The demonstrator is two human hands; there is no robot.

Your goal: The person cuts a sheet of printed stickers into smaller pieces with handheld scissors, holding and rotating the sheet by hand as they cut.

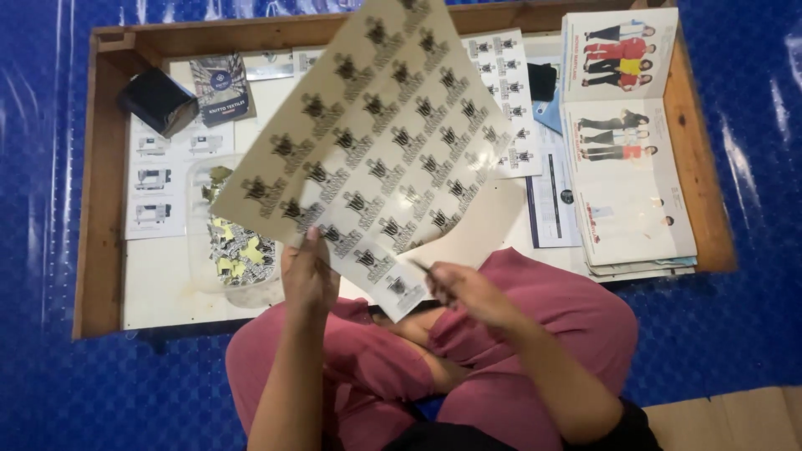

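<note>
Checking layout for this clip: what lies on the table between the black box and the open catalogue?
In the head view, the raised sticker sheet spans between black box and catalogue.

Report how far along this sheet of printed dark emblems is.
Done: cut emblem pieces fill the clear plastic container on the low wooden table. In hand: the left hand holds up the translucent sheet of dark emblems; the right hand holds a thin dark tool. Left: most rows remain uncut.
</note>
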